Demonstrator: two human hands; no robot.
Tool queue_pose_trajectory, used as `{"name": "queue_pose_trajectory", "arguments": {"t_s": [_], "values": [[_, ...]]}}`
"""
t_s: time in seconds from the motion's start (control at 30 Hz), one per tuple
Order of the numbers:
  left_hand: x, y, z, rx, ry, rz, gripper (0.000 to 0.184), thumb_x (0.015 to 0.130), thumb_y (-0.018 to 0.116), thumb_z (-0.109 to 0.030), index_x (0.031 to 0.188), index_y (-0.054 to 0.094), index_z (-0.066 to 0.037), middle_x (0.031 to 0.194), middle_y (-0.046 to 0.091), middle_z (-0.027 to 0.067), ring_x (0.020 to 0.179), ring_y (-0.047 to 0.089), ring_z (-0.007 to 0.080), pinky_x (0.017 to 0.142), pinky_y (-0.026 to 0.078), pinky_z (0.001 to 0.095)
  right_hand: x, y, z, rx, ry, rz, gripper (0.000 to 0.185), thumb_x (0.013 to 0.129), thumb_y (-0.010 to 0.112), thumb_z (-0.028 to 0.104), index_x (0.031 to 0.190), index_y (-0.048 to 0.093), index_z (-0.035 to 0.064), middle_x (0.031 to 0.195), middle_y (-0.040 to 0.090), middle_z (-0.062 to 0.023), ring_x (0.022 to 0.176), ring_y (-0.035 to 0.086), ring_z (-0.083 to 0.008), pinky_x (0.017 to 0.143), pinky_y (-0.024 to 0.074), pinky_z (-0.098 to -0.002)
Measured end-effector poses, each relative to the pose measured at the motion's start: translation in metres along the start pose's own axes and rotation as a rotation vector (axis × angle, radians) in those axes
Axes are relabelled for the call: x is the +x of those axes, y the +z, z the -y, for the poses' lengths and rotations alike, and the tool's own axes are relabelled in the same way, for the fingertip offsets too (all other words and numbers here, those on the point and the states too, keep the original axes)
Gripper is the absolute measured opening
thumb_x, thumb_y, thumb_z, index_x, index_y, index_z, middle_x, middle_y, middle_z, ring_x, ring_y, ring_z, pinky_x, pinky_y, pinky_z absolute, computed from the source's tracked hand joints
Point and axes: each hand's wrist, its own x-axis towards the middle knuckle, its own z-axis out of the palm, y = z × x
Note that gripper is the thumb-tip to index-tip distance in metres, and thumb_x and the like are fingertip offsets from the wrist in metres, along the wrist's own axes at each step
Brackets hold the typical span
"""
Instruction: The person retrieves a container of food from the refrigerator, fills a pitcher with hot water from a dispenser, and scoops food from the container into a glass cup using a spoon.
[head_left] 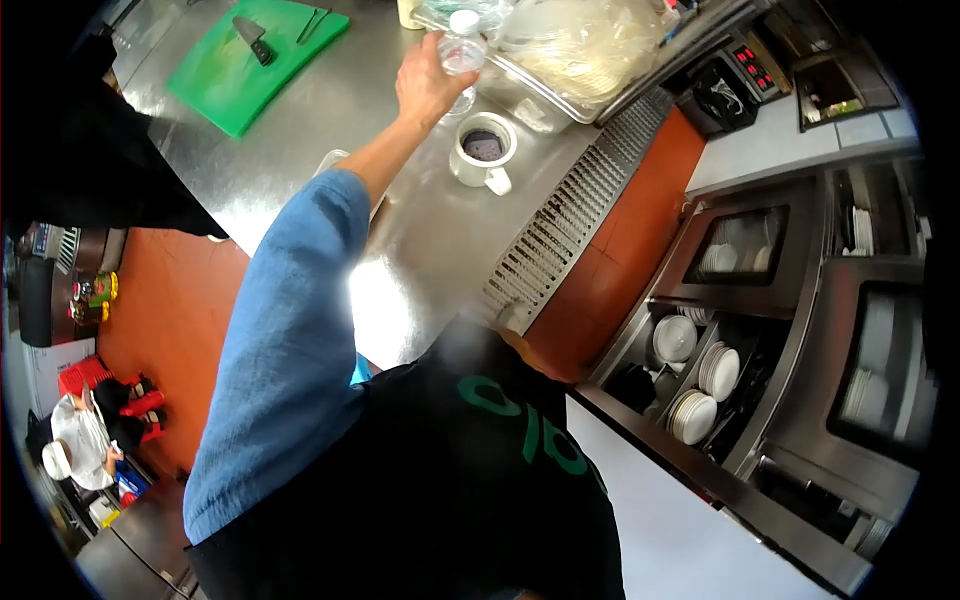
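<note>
Head view: your left hand [428,85] closes around a clear bottle [462,57] above a steel counter [420,240], fingers wrapped about its side and its white cap [463,22] uppermost. Just nearer to you than the grip, and slightly to its right, a white pitcher [462,165] stands upright, dark contents [484,146] inside, its handle turned your way. Left of the grip, a knife [254,42] and a slim metal tool [314,25] lie on a green cutting board [240,95], well apart from your fingers; to its right sits a clear plastic bag [580,45] of pale goods. Judging by this scene, the bottle is already grasped and the pitcher is partly filled, while the bottle is not yet released. How full the bottle is remains hard to tell through its glare. Your right hand cannot be made out, so its grip goes unreported.
</note>
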Motion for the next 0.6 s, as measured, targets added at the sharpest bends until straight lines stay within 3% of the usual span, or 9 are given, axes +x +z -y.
{"name": "queue_pose_trajectory", "arguments": {"t_s": [0.13,0.23,0.3,0.37,0.43,0.5,0.6], "values": [[-0.009,0.002,-0.007,0.026,0.053,-0.103,0.072,0.066,0.079,-0.038,0.122,0.047,-0.008,0.101,0.057,0.0154,0.097,0.056,0.0322,0.081,0.047,0.0426,0.013,-0.016,0.021,-0.087,-0.014,0.030,0.038,0.092,0.051,0.036,0.094,0.065,0.0015,0.088,0.065,-0.0129,0.078,0.060,-0.0237,0.071,0.0484,-0.0348],[-0.025,-0.021,-0.009,-0.114,0.010,-0.044,0.081,0.064,0.082,-0.028,0.132,0.042,-0.008,0.109,0.055,0.0179,0.102,0.053,0.0350,0.088,0.045,0.0428,0.039,-0.033,0.047,-0.188,-0.064,0.083,0.037,0.092,0.052,0.036,0.094,0.065,0.0016,0.087,0.065,-0.0126,0.077,0.060,-0.0233,0.071,0.0484,-0.0347],[-0.046,-0.051,-0.003,-0.105,0.078,-0.145,0.091,0.064,0.082,-0.034,0.138,0.035,-0.008,0.117,0.052,0.0179,0.110,0.049,0.0346,0.092,0.044,0.0410,0.064,-0.047,0.070,-0.287,-0.112,0.136,0.037,0.092,0.052,0.036,0.094,0.065,0.0017,0.086,0.065,-0.0124,0.076,0.060,-0.0231,0.071,0.0485,-0.0346],[-0.083,-0.093,-0.001,-0.052,-0.029,-0.206,0.088,0.065,0.082,-0.031,0.138,0.037,-0.008,0.127,0.048,0.0188,0.117,0.045,0.0342,0.097,0.041,0.0401,0.090,-0.062,0.098,-0.394,-0.160,0.203,0.036,0.092,0.052,0.036,0.093,0.065,0.0017,0.086,0.065,-0.0122,0.076,0.060,-0.0229,0.070,0.0485,-0.0345],[-0.131,-0.135,-0.002,-0.108,-0.271,-0.226,0.081,0.067,0.081,-0.026,0.134,0.041,-0.004,0.129,0.045,0.0198,0.122,0.041,0.0348,0.102,0.036,0.0434,0.113,-0.076,0.133,-0.514,-0.206,0.273,0.036,0.092,0.052,0.035,0.093,0.065,0.0018,0.085,0.065,-0.0120,0.075,0.060,-0.0226,0.070,0.0485,-0.0344],[-0.184,-0.152,0.019,0.128,-0.221,-0.328,0.075,0.068,0.079,-0.023,0.130,0.044,-0.001,0.129,0.045,0.0204,0.123,0.040,0.0376,0.103,0.032,0.0477,0.137,-0.088,0.171,-0.645,-0.271,0.358,0.036,0.092,0.053,0.035,0.092,0.065,0.0019,0.085,0.065,-0.0118,0.074,0.060,-0.0224,0.069,0.0486,-0.0343],[-0.253,-0.181,0.012,0.451,-0.394,-0.201,0.071,0.069,0.078,-0.021,0.127,0.044,0.002,0.130,0.043,0.0212,0.122,0.039,0.0404,0.102,0.031,0.0483,0.154,-0.091,0.264,-0.923,-0.498,0.596,0.035,0.092,0.053,0.035,0.092,0.066,0.0020,0.084,0.065,-0.0115,0.073,0.060,-0.0221,0.069,0.0486,-0.0342]]}}
